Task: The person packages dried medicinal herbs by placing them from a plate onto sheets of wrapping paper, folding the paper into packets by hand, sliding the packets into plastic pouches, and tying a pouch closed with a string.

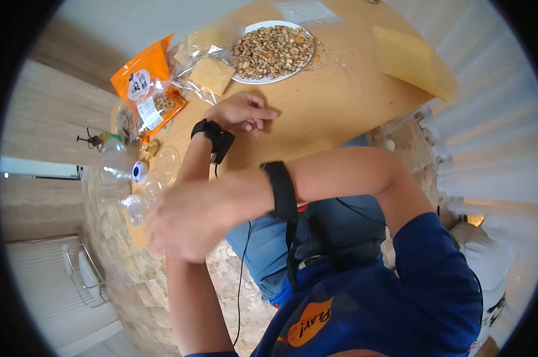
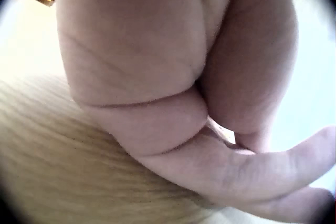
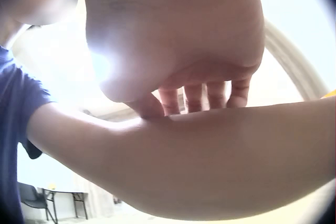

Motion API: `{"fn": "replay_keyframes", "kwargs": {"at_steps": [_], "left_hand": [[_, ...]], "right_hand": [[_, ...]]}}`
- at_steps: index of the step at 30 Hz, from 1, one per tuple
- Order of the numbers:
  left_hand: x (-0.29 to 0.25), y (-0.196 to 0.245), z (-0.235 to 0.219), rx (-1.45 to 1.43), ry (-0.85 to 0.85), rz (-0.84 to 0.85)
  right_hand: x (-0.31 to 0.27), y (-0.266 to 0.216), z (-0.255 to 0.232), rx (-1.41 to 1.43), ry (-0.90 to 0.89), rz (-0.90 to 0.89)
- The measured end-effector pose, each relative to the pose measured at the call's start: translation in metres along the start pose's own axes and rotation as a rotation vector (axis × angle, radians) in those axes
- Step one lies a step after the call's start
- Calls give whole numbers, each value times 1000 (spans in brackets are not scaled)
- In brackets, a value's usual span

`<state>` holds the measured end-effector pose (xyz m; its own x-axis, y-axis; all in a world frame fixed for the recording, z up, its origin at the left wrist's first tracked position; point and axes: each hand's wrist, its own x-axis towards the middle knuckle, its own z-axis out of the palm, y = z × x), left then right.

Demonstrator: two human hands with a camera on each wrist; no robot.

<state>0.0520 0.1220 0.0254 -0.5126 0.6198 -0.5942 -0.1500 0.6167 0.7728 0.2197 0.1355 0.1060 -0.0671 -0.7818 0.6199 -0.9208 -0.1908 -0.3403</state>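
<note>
My left hand (image 1: 245,113) lies over the wooden table's near side, its fingers loosely bent and nothing between them. Close up, the left wrist view shows these bent fingers (image 2: 262,174) and the thumb against wood grain. Across my left forearm (image 1: 194,291) reaches my right hand (image 1: 191,217), blurred in the head view. From the right wrist, its fingers (image 3: 194,97) point down at the forearm, their tips right at its far edge. Beyond the left hand is a white plate (image 1: 258,81) heaped with mixed nuts or beans (image 1: 272,50). Yellow squares (image 1: 212,74) in clear plastic lie beside it.
An orange printed bag (image 1: 141,83) stands at the table's left. Several clear plastic bottles (image 1: 115,157), one with a black spray head (image 1: 90,140), are near the left edge. A yellow sheet (image 1: 408,62) lies far right. A thin black cable (image 1: 242,285) hangs by my legs.
</note>
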Motion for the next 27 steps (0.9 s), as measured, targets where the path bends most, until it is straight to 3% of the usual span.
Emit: {"fn": "replay_keyframes", "kwargs": {"at_steps": [1,5,7,9,11,13,15,17,19,21,23,25,26,27], "left_hand": [[0,-1,0,-33,-10,10],[-2,-5,0,-74,24,16],[6,-10,-4,-93,6,1],[10,-8,-5,-35,-5,4],[-1,0,7,-54,35,14],[-14,5,14,-72,83,26],[-15,4,8,-88,116,44],[-2,-5,1,-102,-14,59],[-2,-9,0,-119,-22,77],[1,-13,0,-125,-14,108],[-2,-12,2,-135,-5,126],[-6,-14,4,-185,24,145],[-5,-16,3,-176,16,175],[-5,-20,3,-176,15,208]], "right_hand": [[4,-12,2,131,34,-81],[-4,-5,5,169,134,-164],[-19,28,-3,-45,148,39],[-34,42,-44,-171,-119,356],[-72,75,-67,-660,-202,434],[-86,85,-108,-328,-222,651],[-104,109,-137,-696,-23,759],[-132,126,-175,-400,319,743],[-174,140,-221,-513,250,889],[-249,156,-256,-571,203,909],[-271,112,-274,-691,39,1274],[-305,65,-286,-663,-163,1365],[-306,24,-276,-739,-102,1328],[-339,10,-281,-812,-202,1416]]}}
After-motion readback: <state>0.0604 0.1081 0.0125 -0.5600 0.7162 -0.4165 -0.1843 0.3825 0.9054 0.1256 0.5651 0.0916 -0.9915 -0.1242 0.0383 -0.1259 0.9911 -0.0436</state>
